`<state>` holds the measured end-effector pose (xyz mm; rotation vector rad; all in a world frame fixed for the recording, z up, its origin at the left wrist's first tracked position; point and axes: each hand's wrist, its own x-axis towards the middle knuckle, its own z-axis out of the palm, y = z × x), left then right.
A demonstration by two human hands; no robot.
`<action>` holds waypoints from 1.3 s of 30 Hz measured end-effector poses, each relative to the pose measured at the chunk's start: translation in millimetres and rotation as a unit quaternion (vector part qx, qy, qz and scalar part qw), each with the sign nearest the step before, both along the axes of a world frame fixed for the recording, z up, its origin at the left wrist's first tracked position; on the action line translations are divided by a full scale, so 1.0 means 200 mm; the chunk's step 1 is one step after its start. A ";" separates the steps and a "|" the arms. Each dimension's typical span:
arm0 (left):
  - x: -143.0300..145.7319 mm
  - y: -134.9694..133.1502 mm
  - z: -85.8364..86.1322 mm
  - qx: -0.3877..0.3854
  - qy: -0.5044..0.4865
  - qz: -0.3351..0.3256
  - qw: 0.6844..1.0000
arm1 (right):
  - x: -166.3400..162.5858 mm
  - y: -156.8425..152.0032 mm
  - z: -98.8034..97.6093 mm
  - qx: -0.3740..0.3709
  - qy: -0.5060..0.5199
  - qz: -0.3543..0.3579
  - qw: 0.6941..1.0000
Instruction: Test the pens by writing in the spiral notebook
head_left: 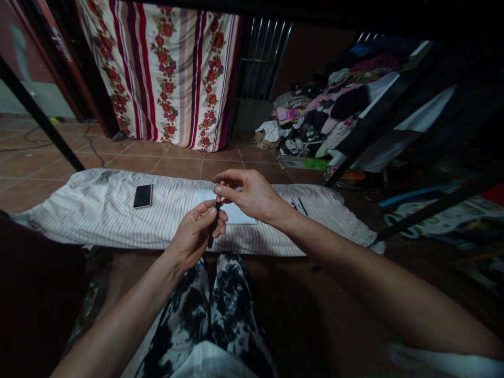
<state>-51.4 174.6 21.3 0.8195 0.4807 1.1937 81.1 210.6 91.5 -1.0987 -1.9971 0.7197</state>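
Note:
Between my hands is a slim marker pen [214,223], with a black lower part and an orange upper end. My left hand [197,227] is closed round its black part, which points down toward my knees. The thumb and fingers of my right hand [252,194] pinch the orange end. Whether that end is a cap or part of the body I cannot tell. Below and behind the hands a white sheet of paper [242,214] lies on the striped cloth [173,228], partly hidden by them.
A dark phone [143,196] lies on the cloth to the left. Several thin pens or markers [300,206] lie to the right. Black posts [43,115] slant up on both sides. Beyond stand a flowered curtain [181,79] and a heap of clothes [315,113].

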 end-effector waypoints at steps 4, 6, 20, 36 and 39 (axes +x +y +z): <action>0.00 0.00 -0.01 -0.003 0.004 -0.001 1.000 | 0.01 -0.01 0.00 0.002 0.012 -0.002 1.000; 0.01 -0.01 -0.02 -0.005 0.004 -0.001 1.000 | 0.01 -0.01 0.00 0.000 0.020 -0.006 1.000; 0.00 -0.01 -0.03 -0.011 -0.008 0.011 1.000 | 0.02 0.01 -0.01 -0.003 0.038 -0.012 0.999; 0.02 -0.01 -0.04 -0.019 0.013 0.032 0.999 | 0.02 -0.01 0.01 -0.013 0.044 -0.004 0.999; 0.03 -0.01 -0.04 -0.022 0.021 0.037 0.999 | 0.02 -0.01 0.00 -0.011 0.039 -0.006 0.999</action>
